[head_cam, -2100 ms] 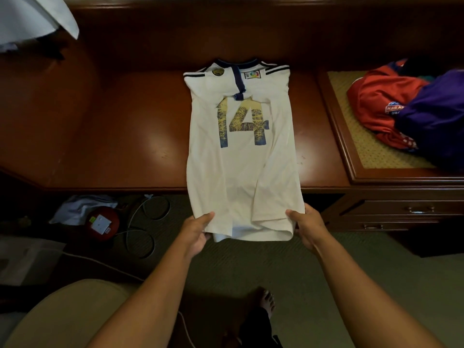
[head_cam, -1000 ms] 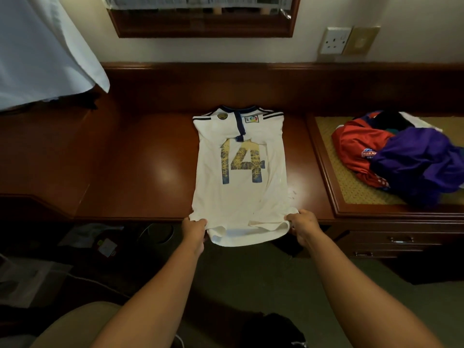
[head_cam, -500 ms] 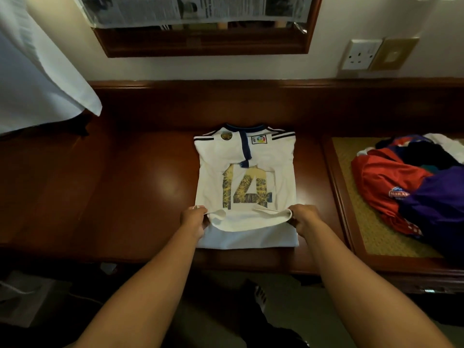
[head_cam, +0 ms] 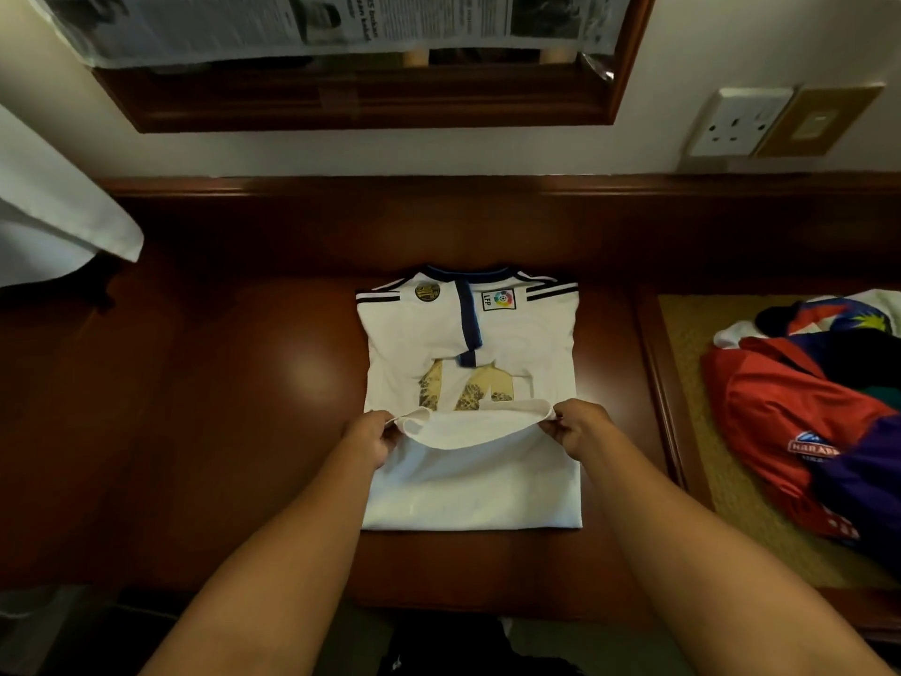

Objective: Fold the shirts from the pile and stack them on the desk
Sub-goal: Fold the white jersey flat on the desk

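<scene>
A: White jersey is lying mid-frame on the tabletop; left hand and right hand are each pinching a hem corner.

B: The sagging hem (slippery fabric, probably) is risking a crooked fold if one grip is lagging.

A: Collar is pointing toward the frame's top, long axis running top-to-bottom.
</scene>
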Tool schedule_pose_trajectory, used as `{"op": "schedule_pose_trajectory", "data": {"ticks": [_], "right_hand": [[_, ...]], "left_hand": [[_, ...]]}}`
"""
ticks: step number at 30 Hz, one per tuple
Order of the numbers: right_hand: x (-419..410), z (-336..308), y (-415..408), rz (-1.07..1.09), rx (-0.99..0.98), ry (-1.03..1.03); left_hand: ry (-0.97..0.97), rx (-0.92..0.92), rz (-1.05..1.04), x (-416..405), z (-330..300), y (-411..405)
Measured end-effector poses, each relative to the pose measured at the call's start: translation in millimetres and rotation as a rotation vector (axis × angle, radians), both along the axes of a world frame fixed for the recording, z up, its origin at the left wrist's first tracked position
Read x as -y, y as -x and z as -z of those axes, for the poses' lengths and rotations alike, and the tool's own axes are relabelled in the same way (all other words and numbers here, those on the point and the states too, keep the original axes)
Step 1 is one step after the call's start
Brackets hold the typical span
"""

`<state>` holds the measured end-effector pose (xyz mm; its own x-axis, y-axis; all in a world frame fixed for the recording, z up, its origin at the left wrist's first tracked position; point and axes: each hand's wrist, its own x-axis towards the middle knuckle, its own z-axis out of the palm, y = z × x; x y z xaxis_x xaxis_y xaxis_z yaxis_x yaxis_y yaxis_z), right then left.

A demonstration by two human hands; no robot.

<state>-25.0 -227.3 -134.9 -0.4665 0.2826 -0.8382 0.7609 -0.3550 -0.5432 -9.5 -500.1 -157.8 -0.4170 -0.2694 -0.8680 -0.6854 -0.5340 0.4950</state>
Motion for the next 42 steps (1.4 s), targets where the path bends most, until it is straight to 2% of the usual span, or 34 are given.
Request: {"op": "schedule_pose_trajectory", "data": {"ticks": [5, 7, 10, 11, 13, 15, 20, 24, 27, 31, 33, 36, 38, 42], "right_hand": [[2, 16, 19, 0.004, 0.029, -0.077], [0, 26, 19, -0.158, 0.047, -0.290], [-1, 41, 5, -0.571, -0.029, -0.646], [0, 45, 0, -0.678, -0.056, -0.717], [2, 52, -7, -0.835, -0.092, -0.842], [4, 57, -5, -0.898, -0.084, -0.892], [1, 55, 11, -0.889, -0.082, -0.902], [-8, 50, 16, -0.812, -0.082, -0.877], [-9, 49, 12, -0.912, -0.129, -1.064], [9, 43, 16, -1.224, -0.359, -1.214], [15, 48, 23, -1.388, -0.438, -1.219], [16, 55, 34, -1.530, -0.459, -1.242], [15, 57, 43, -1.471, -0.479, -1.216], [16, 50, 62, -1.178, -0.398, -1.066]], "left_hand": [[-0.071, -0.087, -0.054, 7, 10, 19], [0.127, -0.058, 0.062, 13, 15, 19], [0.602, -0.081, 0.406, 19, 26, 9], [0.694, -0.084, 0.514, 19, 31, 5], [0.748, -0.063, 0.642, 20, 38, 1], [0.794, -0.059, 0.712, 19, 41, 2], [0.937, -0.084, 0.883, 21, 40, 12], [0.973, -0.125, 0.884, 27, 35, 20], [1.140, -0.199, 0.886, 22, 27, 17], [1.426, -0.405, 1.323, 8, 18, 16], [1.430, -0.499, 1.497, 2, 21, 24], [1.419, -0.527, 1.634, -3, 27, 40], [1.404, -0.496, 1.614, -3, 29, 51], [1.187, -0.362, 1.335, 7, 25, 68]]}}
